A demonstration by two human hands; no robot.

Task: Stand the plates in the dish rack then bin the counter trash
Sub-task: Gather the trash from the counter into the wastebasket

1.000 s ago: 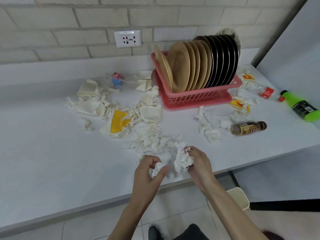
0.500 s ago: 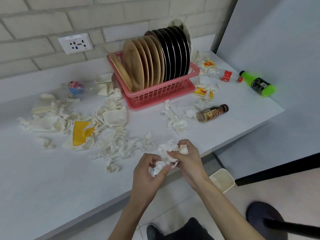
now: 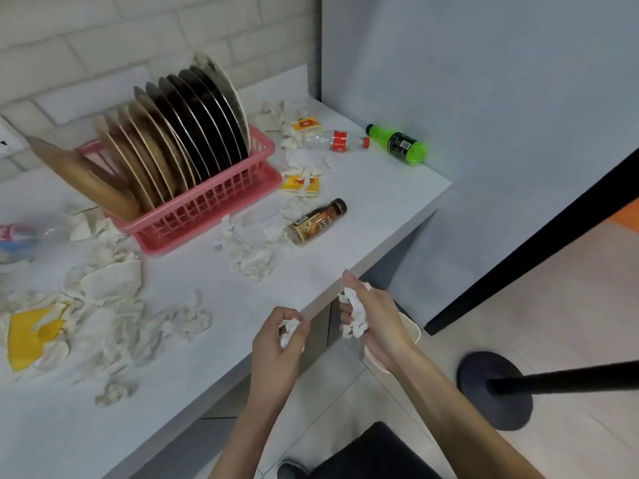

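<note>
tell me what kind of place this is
Probably a kitchen or pantry, possibly a mock-up: a pink dish rack packed with standing plates sits on a white counter against a brick-pattern wall, and a small bin stands on the tiled floor below its edge.

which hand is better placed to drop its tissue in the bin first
Right. The right hand grips its tissue nearly over the bin; the left hand holds its tissue at the counter edge.
</note>
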